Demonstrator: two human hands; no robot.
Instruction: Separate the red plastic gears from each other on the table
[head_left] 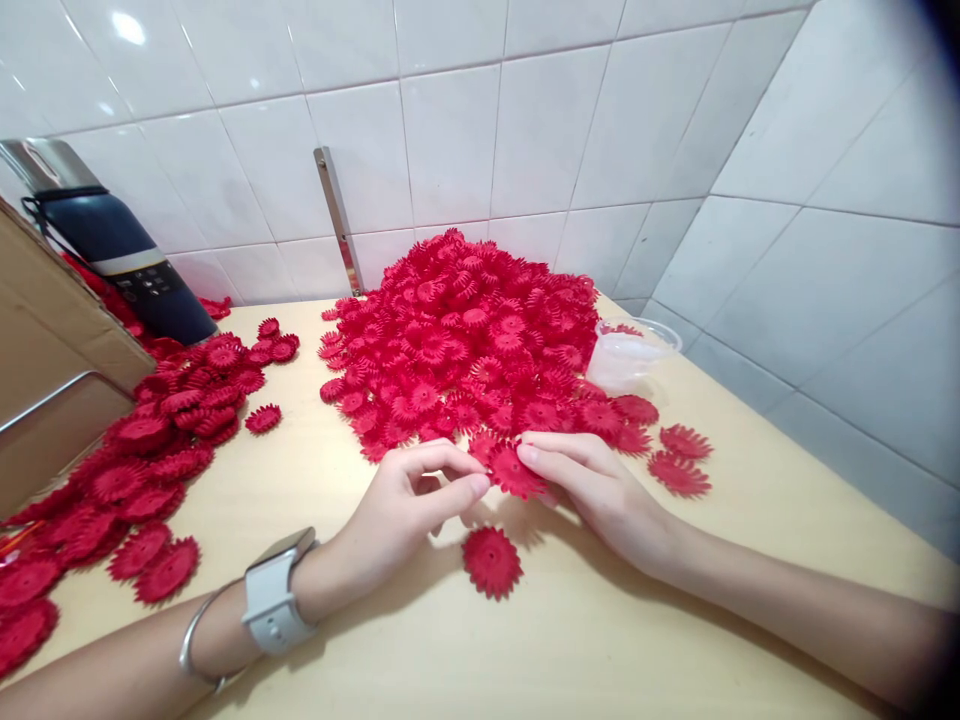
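A person's two bare hands work at the near edge of a large heap (480, 345) of red, petal-edged fabric rosettes on a pale worktop (600, 640). The right hand (600, 490) is clamped on one held rosette (514, 475) just in front of the heap, thumb on top. The left hand (409, 490) has its thumb and forefinger nearly together at that rosette's left edge; whether they grip it cannot be told. Nearer the person than the heap, a single loose rosette (492, 562) lies flat, touched by neither hand. Left of the heap, a long spread of rosettes (144, 435) runs along a cardboard box (60, 370), with a dark bottle (120, 235) at its far end. Right of the heap, touching or close to it, sits a clear plastic cup (630, 360), and in front of the cup a pair of rosettes (680, 472) lies apart. The handling of the held piece looks to be midway, one rosette among very many. Nothing visible marks which group is finished and which is waiting, so the amount done and the amount left cannot be told.
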